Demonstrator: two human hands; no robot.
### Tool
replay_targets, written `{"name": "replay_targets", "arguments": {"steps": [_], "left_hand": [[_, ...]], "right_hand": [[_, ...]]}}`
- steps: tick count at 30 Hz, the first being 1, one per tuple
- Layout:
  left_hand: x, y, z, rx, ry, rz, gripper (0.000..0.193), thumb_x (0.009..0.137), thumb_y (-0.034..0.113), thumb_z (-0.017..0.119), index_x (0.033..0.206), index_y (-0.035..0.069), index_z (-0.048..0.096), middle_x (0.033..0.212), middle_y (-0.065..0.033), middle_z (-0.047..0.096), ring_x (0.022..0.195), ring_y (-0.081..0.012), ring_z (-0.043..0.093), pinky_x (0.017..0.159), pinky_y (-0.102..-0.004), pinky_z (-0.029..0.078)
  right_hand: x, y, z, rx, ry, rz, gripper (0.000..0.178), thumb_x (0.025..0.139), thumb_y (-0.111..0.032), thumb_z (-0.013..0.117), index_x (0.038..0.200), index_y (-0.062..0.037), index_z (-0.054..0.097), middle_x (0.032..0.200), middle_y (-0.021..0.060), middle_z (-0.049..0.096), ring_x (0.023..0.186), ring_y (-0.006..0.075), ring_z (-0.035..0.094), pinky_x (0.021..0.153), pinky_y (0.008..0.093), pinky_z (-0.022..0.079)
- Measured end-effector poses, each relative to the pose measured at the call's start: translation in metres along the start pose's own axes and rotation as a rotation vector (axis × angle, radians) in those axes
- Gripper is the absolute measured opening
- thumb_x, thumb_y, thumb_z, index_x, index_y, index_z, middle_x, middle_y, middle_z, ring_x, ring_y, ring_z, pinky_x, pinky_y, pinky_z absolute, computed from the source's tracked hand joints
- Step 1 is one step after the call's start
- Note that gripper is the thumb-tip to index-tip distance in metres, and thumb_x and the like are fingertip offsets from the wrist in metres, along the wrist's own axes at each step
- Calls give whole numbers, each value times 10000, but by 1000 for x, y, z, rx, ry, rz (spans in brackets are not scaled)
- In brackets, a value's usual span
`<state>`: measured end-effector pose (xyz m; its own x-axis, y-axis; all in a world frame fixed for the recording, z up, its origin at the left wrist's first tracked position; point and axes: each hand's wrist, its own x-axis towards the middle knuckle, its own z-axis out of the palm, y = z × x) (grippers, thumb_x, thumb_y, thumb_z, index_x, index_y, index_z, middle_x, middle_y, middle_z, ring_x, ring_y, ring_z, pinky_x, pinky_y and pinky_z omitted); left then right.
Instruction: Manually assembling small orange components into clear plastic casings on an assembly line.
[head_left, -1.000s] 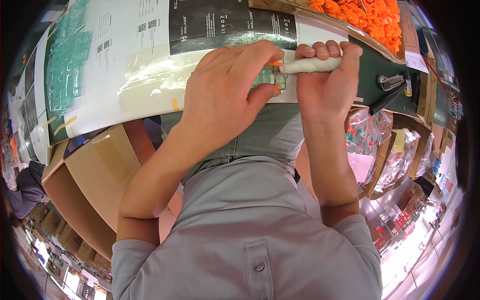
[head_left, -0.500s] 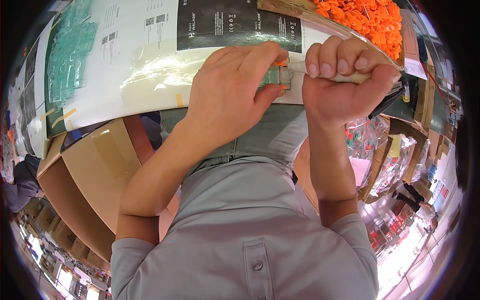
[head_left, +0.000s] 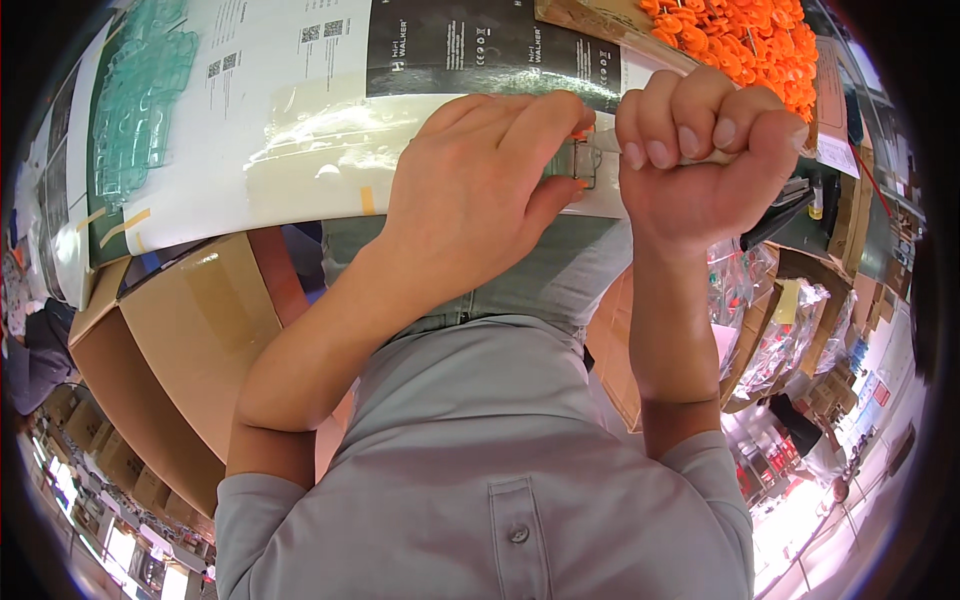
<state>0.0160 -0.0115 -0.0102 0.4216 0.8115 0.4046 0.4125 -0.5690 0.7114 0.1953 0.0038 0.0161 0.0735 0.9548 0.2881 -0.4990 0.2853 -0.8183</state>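
Clear green plastic part (head_left: 563, 162) sits upper centre of the frame, near the edge of the white sheet (head_left: 320, 195), mostly hidden under the left hand (head_left: 475, 180). Its right end shows: thin metal wire or pin, with small orange bits (head_left: 580, 184) at top and bottom.

Left fingers part-way open, thumb low and forefinger high, pinching the part across its end at the orange bits; remaining fingers hidden under the hand. Right hand (head_left: 705, 165), just right of it, curled into a loose fist, thumb toward upper right, around a pale-wrapped handle (head_left: 607, 142). Its narrow end points left at the part; whether it touches is too small to tell.

For good work here, the left pinch should probably stay square and firm so the part can't twist, fingertips out of line with the handle's tip. Right wrist best kept straight, push small and in line with the part; a slip would likely run toward the left thumb.

Further out: heap of orange pieces (head_left: 755, 45) in an open carton, upper right; stack of clear green parts (head_left: 140, 130), upper left; black tool (head_left: 775, 222) below and right of the fist; large cardboard box (head_left: 200, 320), left; bagged pieces (head_left: 785, 330), right.
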Motion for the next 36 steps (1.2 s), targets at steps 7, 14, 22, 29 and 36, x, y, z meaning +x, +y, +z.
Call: {"name": "replay_targets", "arguments": {"steps": [7, 14, 22, 29, 36], "left_hand": [[2, -2, -2, 12, -12, 8, 455, 747, 111, 810, 1160, 93, 619, 1016, -32, 743, 925, -290, 674, 824, -395, 518], [2, -3, 0, 11, -20, 2, 474, 742, 111, 817, 1168, 87, 611, 1019, -35, 744, 924, -291, 676, 833, -396, 520], [1, -4, -1, -1, -3, 17, 495, 738, 114, 826, 1179, 74, 604, 1022, -47, 741, 929, -305, 670, 839, -408, 520], [2, 1, -5, 45, -60, -30, 506, 760, 144, 817, 1201, 64, 584, 1033, -64, 740, 960, -321, 660, 855, -430, 514], [4, 6, -7, 40, -71, -74, 533, 775, 157, 807, 1236, 52, 560, 1060, -92, 736, 999, -343, 650, 890, -441, 499]], "right_hand": [[5, -1, 5, -25, -11, 40, 472, 1084, -440, 349, 707, -160, 377, 619, 3, 396, 484, 137, 359, 444, 304, 345], [3, -1, 18, -102, 180, 36, 459, 1076, -414, 349, 694, -159, 350, 596, 4, 375, 467, 135, 339, 425, 298, 314], [8, -2, 22, -143, 84, 80, 433, 1070, -393, 379, 716, -145, 367, 588, 9, 359, 458, 132, 330, 416, 300, 310], [11, 7, 34, -228, 126, 83, 382, 1073, -345, 398, 764, -120, 391, 595, 25, 351, 469, 124, 331, 419, 285, 293], [16, 8, 43, -257, 208, 206, 434, 1082, -379, 484, 750, -100, 467, 563, 3, 422, 434, 94, 387, 388, 254, 310]]}}
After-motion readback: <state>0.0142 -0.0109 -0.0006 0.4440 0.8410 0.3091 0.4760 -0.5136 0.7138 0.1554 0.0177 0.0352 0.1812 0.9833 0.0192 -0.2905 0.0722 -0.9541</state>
